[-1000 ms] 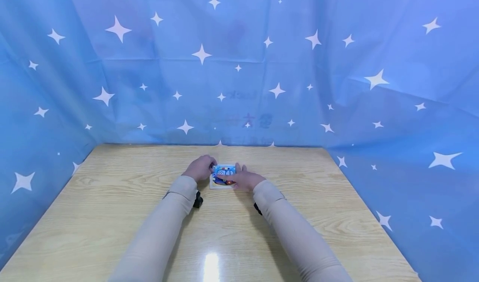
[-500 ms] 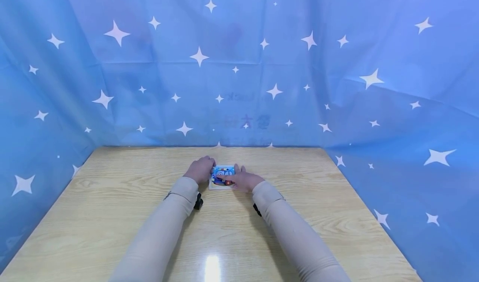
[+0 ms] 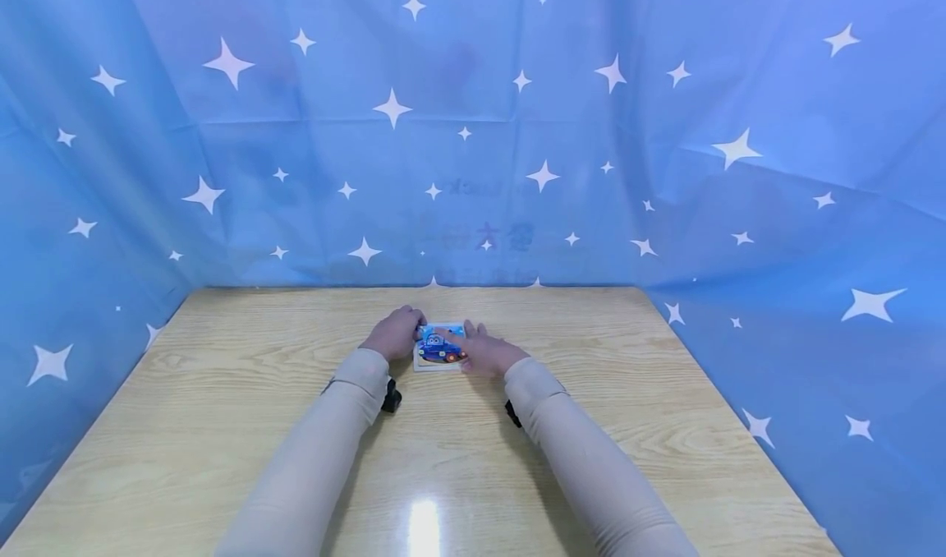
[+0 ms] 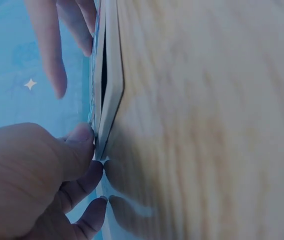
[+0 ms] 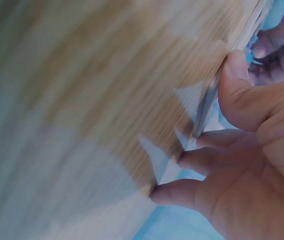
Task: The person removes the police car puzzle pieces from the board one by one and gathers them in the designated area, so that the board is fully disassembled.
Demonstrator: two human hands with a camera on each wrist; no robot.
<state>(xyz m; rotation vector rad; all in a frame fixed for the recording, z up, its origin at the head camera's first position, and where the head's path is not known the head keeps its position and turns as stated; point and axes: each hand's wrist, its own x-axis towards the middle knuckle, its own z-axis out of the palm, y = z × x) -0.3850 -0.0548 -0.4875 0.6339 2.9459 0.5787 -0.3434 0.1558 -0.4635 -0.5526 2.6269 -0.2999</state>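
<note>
A small flat board with a cartoon blue car picture [image 3: 443,348] and a pale border lies at the far middle of the table. In the left wrist view its edge shows two pale layers [image 4: 113,75] with a dark gap between them. My left hand [image 3: 395,333] holds the board's left corner, thumb on the edge, other fingertips down at the table. From the right side, my right hand [image 3: 488,353] reaches over the board, its index finger lying across the picture. The right wrist view has that thumb [image 5: 237,70] against the board's edge and several fingertips touching the table.
The wood-grain table [image 3: 222,425] extends around the board, with a bright light reflection near its front. A blue curtain [image 3: 473,64] with white stars hangs behind the table and along both sides.
My right index finger has shifted from the picture's middle toward its upper part, showing more of the car's lower half. The left hand and the board stay almost in place.
</note>
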